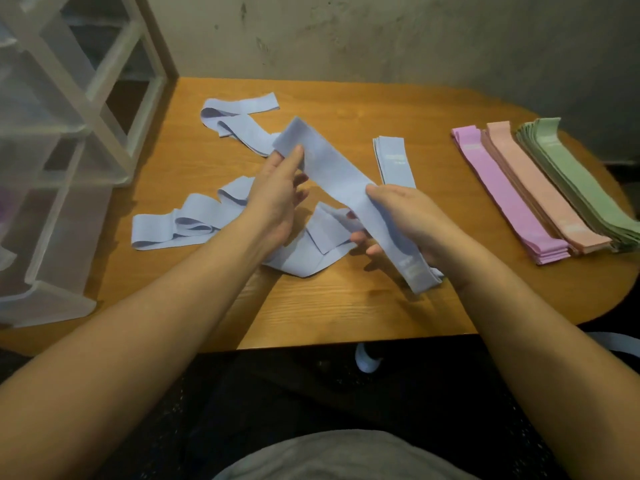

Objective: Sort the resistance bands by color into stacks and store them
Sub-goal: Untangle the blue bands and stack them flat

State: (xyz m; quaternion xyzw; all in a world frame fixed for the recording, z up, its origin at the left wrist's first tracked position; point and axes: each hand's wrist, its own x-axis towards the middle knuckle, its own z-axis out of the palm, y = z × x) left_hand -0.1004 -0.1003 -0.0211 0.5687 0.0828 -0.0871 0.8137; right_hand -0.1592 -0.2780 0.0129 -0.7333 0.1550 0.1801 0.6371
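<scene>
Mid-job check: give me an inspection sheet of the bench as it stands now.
Surface: wooden table, rounded at the right end.
Job's things: pink stack, peach stack and green stack lie side by side at right; a small blue stack sits mid-table; loose blue bands lie scattered left and centre.
Clutter: nothing seen.
Grippers: left hand and right hand hold one blue band stretched between them above the table.
Cables: nothing seen.
Surroundings: clear drawer unit at left, its lowest drawer pulled out; stained wall behind; something blue below the table edge, unclear.
</scene>
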